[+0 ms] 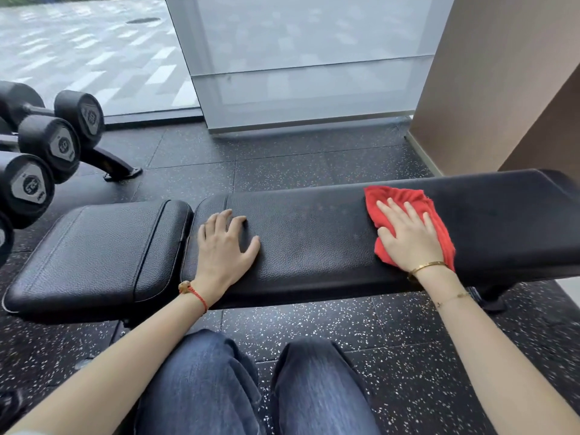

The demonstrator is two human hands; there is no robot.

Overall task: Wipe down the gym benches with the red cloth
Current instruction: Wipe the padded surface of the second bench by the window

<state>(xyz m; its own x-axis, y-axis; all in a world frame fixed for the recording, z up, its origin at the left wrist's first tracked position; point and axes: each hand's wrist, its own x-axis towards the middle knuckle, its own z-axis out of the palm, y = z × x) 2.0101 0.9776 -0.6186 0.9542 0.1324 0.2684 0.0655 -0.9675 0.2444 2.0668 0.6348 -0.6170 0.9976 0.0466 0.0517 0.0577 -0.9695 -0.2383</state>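
Note:
A black padded gym bench (314,243) runs across the view, its long back pad on the right and a shorter seat pad (94,249) on the left. The red cloth (405,196) lies crumpled on the right part of the long pad. My right hand (408,237) presses flat on top of it, fingers spread. Near the gap between the two pads, my left hand (224,246) rests palm-down on the long pad's left end, holding nothing.
A rack of black dumbbells (47,146) stands at the left, its foot (120,171) on the speckled rubber floor. Behind the bench are a frosted glass panel (301,64) and a brown wall (502,89). My knees in jeans (251,387) are close to the bench's front.

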